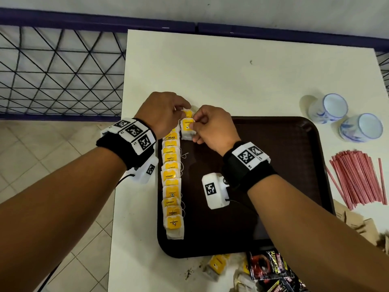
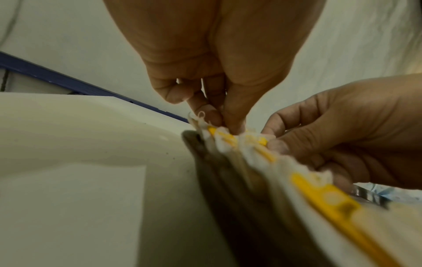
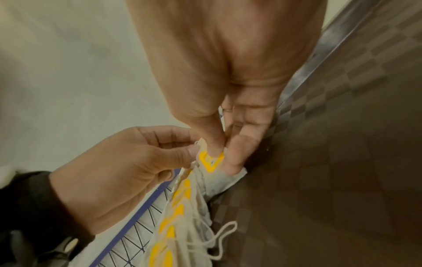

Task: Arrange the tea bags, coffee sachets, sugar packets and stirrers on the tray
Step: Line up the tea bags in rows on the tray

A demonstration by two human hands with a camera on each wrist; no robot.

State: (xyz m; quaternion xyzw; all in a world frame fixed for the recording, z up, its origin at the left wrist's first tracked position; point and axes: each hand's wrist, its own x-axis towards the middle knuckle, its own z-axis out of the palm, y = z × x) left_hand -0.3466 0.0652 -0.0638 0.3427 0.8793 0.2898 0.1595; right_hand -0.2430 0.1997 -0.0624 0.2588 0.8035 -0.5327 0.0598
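Both hands pinch tea bags at the row's far end: left hand [image 1: 163, 111] one, right hand [image 1: 211, 125] another [image 1: 187, 128]. Risk: tangled strings drag the row [image 1: 172, 186] askew on the tray [image 1: 294, 165].

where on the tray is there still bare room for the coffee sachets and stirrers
Most of the brown tray is bare: everything between the row of tea bags along its left edge and its right rim, though the right hand and forearm cross above it. It is crowded at the far-left corner, where both hands pinch tea bags; the left hand works there.
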